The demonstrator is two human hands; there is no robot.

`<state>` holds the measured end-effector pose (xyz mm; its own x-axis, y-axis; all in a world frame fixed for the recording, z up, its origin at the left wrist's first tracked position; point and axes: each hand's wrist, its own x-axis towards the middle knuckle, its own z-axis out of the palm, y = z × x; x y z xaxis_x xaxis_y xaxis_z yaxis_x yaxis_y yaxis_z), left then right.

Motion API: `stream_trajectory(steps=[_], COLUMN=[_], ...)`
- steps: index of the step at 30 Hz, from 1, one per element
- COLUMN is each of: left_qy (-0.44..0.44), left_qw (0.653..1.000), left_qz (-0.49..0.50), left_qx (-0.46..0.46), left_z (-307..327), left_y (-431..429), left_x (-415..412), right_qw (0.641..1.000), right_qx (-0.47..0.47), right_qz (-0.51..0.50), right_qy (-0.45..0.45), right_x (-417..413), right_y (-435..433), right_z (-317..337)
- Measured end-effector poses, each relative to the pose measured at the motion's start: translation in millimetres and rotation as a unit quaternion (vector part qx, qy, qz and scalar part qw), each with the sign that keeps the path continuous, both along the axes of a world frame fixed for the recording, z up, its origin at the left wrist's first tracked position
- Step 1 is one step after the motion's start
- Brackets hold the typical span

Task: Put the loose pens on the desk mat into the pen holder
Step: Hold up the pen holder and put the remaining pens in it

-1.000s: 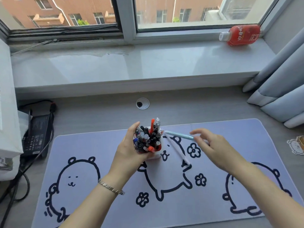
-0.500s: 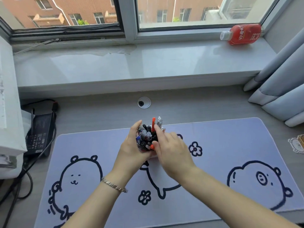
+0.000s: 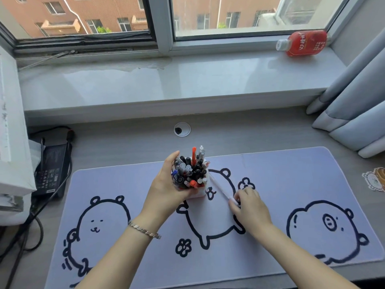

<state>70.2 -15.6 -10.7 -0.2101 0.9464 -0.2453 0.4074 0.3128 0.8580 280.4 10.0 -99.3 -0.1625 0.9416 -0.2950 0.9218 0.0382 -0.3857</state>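
Pen holder (image 3: 195, 192): white, upright on the desk mat (image 3: 291, 178), packed with pens (image 3: 190, 172) standing cap-up, mostly black, a few red and blue. A red one and a clear one stick up highest at its far side.

Left hand (image 3: 166, 189) wraps the holder from its left, fingers curled round the wall, thumb tip up at the far-left rim. Hand closed on the holder. Chain bracelet (image 3: 144, 229) on that wrist.

Right hand (image 3: 249, 207) is down on the mat, to the right of the holder and nearer the camera. Fingertips (image 3: 233, 203) pinched on the near end of a loose white pen (image 3: 220, 188). That pen lies flat on the mat, slanting from the holder's right side down to the fingers; its far end sits just beside the holder, can't tell if it touches.

Mat is lilac with black cartoon animal outlines and flowers; holder sits over the middle drawing.

Beyond the holder: round cable grommet (image 3: 182, 129) in the grey desk, then the window sill (image 3: 166, 80). Red bottle (image 3: 304, 43) lies on its side on the sill, far right of the holder. Black power brick (image 3: 51, 170) with cables far left of it. Grey curtain (image 3: 354, 97) far right.
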Motion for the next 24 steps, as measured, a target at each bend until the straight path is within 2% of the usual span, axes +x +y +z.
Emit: stream_trajectory(steps=[2, 4, 8, 12, 16, 21, 24], left_qy=[0.004, 0.004, -0.004, -0.006, -0.004, 0.007, 0.024], left_qw=[1.0, 1.0, 1.0, 1.0, 1.0, 1.0, 0.998], left_qz=[-0.002, -0.001, 0.007, 0.01, 0.006, -0.02, -0.054], left_qx=[-0.002, -0.003, 0.001, 0.0, 0.0, -0.003, -0.008], left_z=[0.1, -0.2, -1.1, -1.3, -0.4, -3.2, -4.5], left_y=[0.0, -0.3, -0.9, -1.5, -1.8, -2.3, -2.1], left_x=[-0.2, -0.2, 0.4, 1.1, 1.5, -2.1, -5.9], right_qw=[0.989, 0.961, 0.902, 0.835, 0.816, 0.884, 0.887], right_qx=[-0.025, 0.004, 0.143, 0.178, 0.164, 0.17, 0.217], right_qz=[-0.077, -0.131, -0.124, -0.106, -0.092, -0.005, 0.023], right_qy=[0.126, 0.242, 0.388, 0.511, 0.547, 0.437, 0.407], right_x=[1.6, 5.8, 18.4, 17.2, -12.5, -51.6, -60.3], right_y=[5.4, 14.2, 23.9, 21.1, 19.4, 15.7, 16.6], right_z=[12.6, 37.9, 112.2, 156.4, 143.6, 97.0, 74.2])
